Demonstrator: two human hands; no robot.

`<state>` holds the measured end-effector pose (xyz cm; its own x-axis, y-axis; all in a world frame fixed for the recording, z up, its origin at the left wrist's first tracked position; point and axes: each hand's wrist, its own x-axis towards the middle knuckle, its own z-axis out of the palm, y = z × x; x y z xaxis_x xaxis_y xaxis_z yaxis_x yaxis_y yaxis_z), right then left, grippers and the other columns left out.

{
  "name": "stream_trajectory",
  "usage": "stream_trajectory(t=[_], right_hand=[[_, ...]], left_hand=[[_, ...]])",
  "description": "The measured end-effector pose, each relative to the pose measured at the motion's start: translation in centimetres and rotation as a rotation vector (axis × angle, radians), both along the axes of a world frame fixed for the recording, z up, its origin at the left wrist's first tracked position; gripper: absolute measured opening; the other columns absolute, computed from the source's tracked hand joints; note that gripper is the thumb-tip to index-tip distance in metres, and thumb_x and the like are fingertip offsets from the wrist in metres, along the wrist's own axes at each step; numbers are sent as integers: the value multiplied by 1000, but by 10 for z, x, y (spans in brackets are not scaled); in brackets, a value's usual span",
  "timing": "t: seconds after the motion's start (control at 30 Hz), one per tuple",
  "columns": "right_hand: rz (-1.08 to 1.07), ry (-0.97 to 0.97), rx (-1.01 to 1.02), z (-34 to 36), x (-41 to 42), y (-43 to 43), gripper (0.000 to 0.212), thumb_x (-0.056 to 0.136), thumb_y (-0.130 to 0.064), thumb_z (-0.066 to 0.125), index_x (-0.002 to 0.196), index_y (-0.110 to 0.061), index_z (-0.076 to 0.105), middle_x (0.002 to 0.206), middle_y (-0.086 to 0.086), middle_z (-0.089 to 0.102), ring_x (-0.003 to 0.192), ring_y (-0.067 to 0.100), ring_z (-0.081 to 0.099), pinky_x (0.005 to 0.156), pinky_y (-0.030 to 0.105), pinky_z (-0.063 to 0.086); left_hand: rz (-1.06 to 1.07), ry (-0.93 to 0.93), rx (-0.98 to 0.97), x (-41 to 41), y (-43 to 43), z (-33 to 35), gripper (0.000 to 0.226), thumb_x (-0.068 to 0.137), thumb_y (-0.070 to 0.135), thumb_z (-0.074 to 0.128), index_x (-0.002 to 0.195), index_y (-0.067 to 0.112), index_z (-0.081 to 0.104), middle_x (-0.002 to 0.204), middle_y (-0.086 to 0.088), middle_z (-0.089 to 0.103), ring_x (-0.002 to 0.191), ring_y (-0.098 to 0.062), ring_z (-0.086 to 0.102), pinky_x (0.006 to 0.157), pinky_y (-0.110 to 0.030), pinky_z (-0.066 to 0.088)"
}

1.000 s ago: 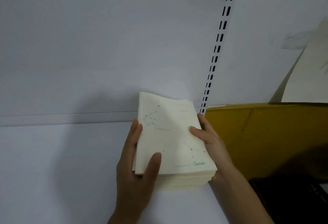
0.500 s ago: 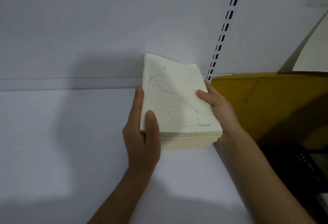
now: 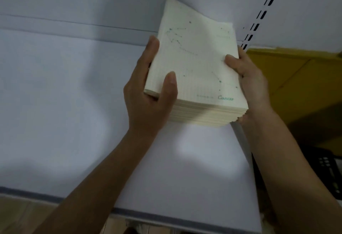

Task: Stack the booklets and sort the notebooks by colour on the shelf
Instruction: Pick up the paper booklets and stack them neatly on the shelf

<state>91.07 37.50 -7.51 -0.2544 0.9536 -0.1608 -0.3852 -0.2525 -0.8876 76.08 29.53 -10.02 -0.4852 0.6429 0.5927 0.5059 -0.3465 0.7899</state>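
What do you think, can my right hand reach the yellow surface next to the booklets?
Probably yes: the yellow surface lies just beyond the right hand with nothing between, but that hand grips the stack of booklets, so it must let go first.

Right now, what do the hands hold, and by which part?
Both hold the stack of cream booklets: the left hand grips its left edge, the right hand its right edge.
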Motion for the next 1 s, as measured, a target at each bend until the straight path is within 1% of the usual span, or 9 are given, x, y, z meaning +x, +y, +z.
stream_trajectory(t=[0.1,0.2,0.33,0.37,0.43,0.5,0.67,0.8,1.0], right_hand=[[-67,-50,7,-1,-2,-2,27,89,-5,54,112,-18,61,110,10,69,93,27,69,72,43,59],[-92,-184,67,4,1,0,30,89,-5,57,117,-15,59,109,6,70,92,22,70,70,34,59],[-1,-588,262,26,9,-10,36,95,-17,56,130,-13,49,104,-13,63,82,-12,63,68,11,52],[-15,-719,334,33,12,-16,45,95,-21,56,137,-12,43,113,-14,59,94,-14,59,78,10,49],[-75,-935,478,50,14,-37,54,95,-31,55,143,-14,37,142,-2,45,127,8,46,104,26,39],[-134,-1031,620,63,8,-70,50,95,-36,54,140,-17,42,145,1,42,130,17,42,105,29,35],[-80,-1131,877,66,-53,-186,51,95,-40,51,139,-16,43,141,4,47,129,20,42,103,31,31],[91,-1217,1060,68,-119,-274,56,97,-45,44,144,-16,35,147,5,40,135,20,33,109,33,26],[170,-1138,1249,85,-205,-376,61,97,-49,40,148,-16,29,155,11,27,143,25,21,114,40,19]], left_hand=[[23,10,1,0,-1,-2,55,89,30,50,131,-5,48,137,-15,51,125,-5,49,99,-20,41],[39,11,-36,1,-4,1,58,86,35,50,132,-1,49,136,-5,51,119,9,47,95,-12,40],[-18,63,-189,-7,-13,9,71,78,55,52,140,20,43,141,10,48,120,5,48,96,-15,42],[-54,80,-261,-11,-17,15,81,74,64,51,143,26,37,143,13,45,122,3,46,97,-19,42],[-142,69,-383,-18,-29,23,105,63,83,48,149,30,19,150,10,35,130,-3,39,102,-27,38],[-180,92,-418,-28,-53,25,113,61,90,40,151,29,7,156,6,22,138,-8,29,109,-32,30],[-88,316,-419,-78,-170,23,86,82,66,43,151,24,11,153,16,16,138,-1,17,114,-29,20],[132,581,-486,-143,-279,40,79,89,53,48,150,17,13,157,3,13,145,-16,13,117,-38,18],[402,804,-530,-218,-431,81,74,93,45,48,151,17,12,159,1,10,146,-16,6,116,-35,10]])
